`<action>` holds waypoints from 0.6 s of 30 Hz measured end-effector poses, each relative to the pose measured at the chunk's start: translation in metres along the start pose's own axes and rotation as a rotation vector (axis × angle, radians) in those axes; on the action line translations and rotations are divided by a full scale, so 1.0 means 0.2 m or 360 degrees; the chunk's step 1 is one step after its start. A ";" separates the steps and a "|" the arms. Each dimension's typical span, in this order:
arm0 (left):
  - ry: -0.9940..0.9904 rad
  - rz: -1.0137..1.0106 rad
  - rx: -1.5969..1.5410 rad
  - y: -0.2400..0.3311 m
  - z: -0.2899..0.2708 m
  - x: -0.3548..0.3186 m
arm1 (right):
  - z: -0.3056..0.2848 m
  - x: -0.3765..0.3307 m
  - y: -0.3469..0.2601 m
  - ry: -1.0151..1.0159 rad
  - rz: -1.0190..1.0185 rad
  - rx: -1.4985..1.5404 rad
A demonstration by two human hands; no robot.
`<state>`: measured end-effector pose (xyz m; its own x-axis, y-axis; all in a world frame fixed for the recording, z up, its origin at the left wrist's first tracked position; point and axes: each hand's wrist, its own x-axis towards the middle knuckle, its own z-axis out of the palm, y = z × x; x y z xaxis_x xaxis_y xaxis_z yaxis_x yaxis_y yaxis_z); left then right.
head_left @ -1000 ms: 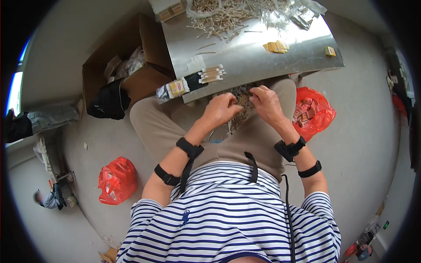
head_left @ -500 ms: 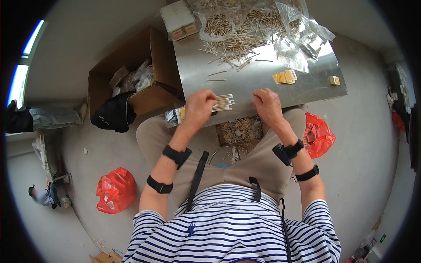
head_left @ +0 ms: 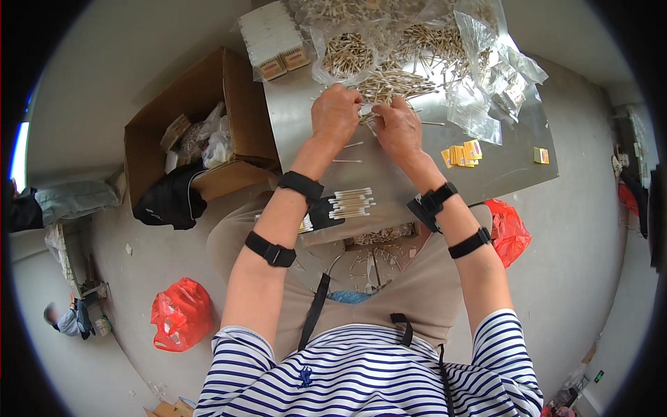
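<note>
Sticks [head_left: 389, 87] lie heaped beneath both hands' fingers [head_left: 361, 111].

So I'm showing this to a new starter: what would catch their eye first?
Probably both hands, left hand and right hand, meeting at a heap of thin pale sticks at the far side of the metal table. Then the bright red bags on the floor at the left, and the open cardboard box beside the table.
</note>
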<state>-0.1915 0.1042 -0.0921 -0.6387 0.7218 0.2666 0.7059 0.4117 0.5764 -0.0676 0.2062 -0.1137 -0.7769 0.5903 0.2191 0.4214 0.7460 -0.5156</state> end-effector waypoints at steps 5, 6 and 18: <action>-0.0198 0.0043 0.0197 -0.01 0.12 0.09 | 0.01 -0.08 0.06 0.0123 -0.0158 -0.0014; -0.0202 0.0044 0.0192 -0.01 0.14 0.10 | 0.01 -0.09 0.07 0.0122 -0.0153 -0.0018; -0.0146 0.0613 0.0552 -0.06 0.19 0.13 | -0.12 -0.26 0.03 0.0223 -0.0136 0.0217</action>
<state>-0.2052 0.1398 -0.1200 -0.2941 0.8966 0.3310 0.9542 0.2554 0.1561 -0.0131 0.1886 -0.1081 -0.7305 0.5709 0.3748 0.2822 0.7521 -0.5956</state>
